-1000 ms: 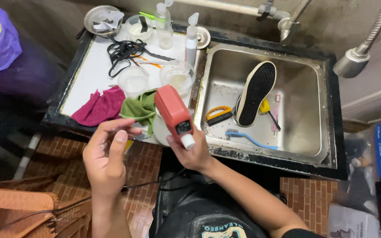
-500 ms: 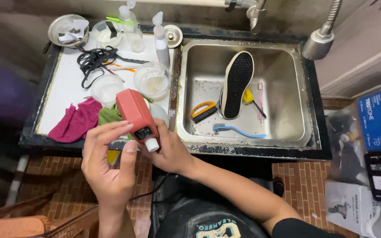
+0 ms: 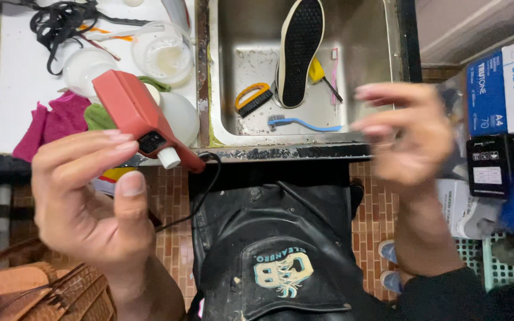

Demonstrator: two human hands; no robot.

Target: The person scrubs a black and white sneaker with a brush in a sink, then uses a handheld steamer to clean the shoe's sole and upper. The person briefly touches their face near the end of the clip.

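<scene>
Our left hand (image 3: 84, 202) now grips the red corded power tool (image 3: 141, 122) alone, held over the counter (image 3: 13, 89) edge. Our right hand (image 3: 408, 139) has let go, fingers spread and empty, blurred beside the sink (image 3: 364, 71) holding a shoe (image 3: 298, 50) and brushes.

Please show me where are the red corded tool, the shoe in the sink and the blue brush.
red corded tool (image 3: 127, 107), head view, on its red body.
shoe (image 3: 300, 50), head view, on the black sole.
blue brush (image 3: 304, 125), head view, on the handle.
</scene>
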